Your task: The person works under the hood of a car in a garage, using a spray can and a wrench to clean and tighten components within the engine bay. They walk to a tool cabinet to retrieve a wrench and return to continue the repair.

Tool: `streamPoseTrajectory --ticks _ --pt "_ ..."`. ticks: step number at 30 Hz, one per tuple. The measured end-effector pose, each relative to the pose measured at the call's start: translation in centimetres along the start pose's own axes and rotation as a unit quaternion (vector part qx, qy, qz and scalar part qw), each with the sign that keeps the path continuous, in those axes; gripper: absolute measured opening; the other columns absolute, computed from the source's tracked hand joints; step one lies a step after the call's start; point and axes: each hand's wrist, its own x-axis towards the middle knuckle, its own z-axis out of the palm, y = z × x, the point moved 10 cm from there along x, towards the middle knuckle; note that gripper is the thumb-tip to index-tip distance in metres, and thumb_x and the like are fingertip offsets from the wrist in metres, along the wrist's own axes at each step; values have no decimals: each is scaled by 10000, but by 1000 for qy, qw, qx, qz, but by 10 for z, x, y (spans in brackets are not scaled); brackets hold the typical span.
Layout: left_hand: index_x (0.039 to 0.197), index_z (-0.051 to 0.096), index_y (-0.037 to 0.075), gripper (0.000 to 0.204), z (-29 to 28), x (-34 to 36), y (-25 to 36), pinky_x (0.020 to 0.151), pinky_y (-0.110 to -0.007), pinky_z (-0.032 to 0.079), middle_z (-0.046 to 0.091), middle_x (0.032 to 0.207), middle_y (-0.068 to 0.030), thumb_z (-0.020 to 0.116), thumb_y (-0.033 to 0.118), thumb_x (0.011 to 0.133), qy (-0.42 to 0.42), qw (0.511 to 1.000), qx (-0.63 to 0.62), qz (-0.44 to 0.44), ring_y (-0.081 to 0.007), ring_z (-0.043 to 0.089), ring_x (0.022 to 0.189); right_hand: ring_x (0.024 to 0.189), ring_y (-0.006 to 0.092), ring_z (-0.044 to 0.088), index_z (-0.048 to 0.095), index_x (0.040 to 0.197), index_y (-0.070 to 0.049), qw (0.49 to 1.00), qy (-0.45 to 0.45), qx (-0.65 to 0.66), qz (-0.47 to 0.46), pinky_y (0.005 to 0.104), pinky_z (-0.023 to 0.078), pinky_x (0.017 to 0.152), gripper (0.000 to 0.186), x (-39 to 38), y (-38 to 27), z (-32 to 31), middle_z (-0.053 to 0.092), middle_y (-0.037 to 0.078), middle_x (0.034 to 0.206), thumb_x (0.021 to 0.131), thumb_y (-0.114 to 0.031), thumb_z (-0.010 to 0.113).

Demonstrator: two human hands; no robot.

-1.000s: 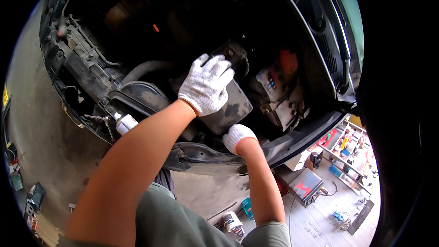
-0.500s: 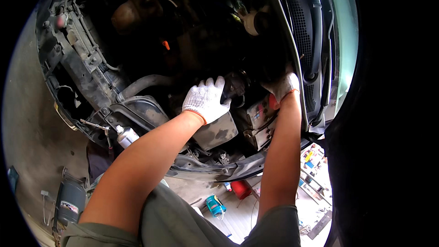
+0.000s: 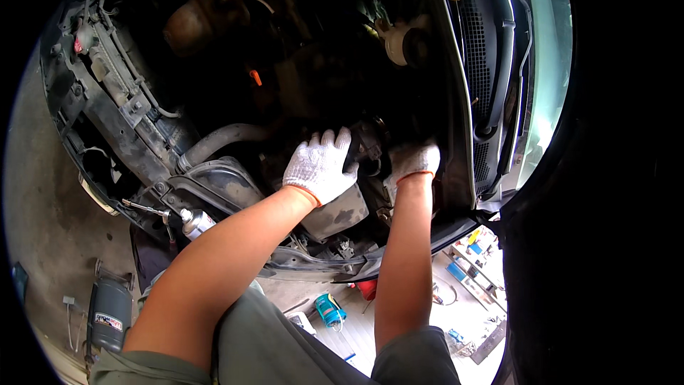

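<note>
Dusty air-filter housing (image 3: 336, 215) is sitting in car's engine bay (image 3: 125, 100), directly under left hand (image 3: 320, 165); near end is pointing toward person (image 3: 274, 342), long axis partly hidden. Left hand is lying palm-down on housing, fingers slightly spread, not clenching. Right hand (image 3: 415, 160) is reaching over battery (image 3: 389, 190); its fingertips are blurring into shadow, grip cannot be told. Gray hose (image 3: 231, 135) is curving left of left hand, spray can (image 3: 197, 223) lower left. Farther out, concrete floor (image 3: 53, 257) is showing left, teal container (image 3: 330, 310) below hands.
</note>
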Motion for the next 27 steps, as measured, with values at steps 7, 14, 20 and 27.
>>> streamPoseTrajectory --ticks 7,14,20,27 --pt "1494 520 -10 826 6 0 1 925 -459 591 688 1210 -206 751 482 873 -28 1000 -13 -7 -361 708 1111 1697 313 119 260 1750 -215 995 -11 38 -92 492 71 1382 671 9 -13 -5 178 90 1835 1120 -387 416" --pt "1481 539 -19 813 5 -1 3 911 -452 593 687 1171 -202 751 481 876 -22 1000 -13 7 -351 711 1079 1694 353 85 223 1758 -202 996 9 69 -51 529 53 1376 705 37 -10 17 108 103 1845 1126 -474 374" --pt "1501 531 -25 831 4 -1 -3 922 -437 594 688 1178 -202 734 496 886 -4 1000 16 11 -350 709 1099 1695 365 53 162 1771 -190 997 23 -15 -76 563 27 1368 745 31 -16 -8 91 107 1847 1132 -538 324" --pt "1499 530 -27 826 8 1 1 928 -438 585 681 1180 -205 729 493 890 -27 999 27 3 -352 703 1102 1687 296 131 226 1761 -217 999 6 -6 -44 464 118 1373 675 41 -24 10 156 45 1841 1146 -473 334"
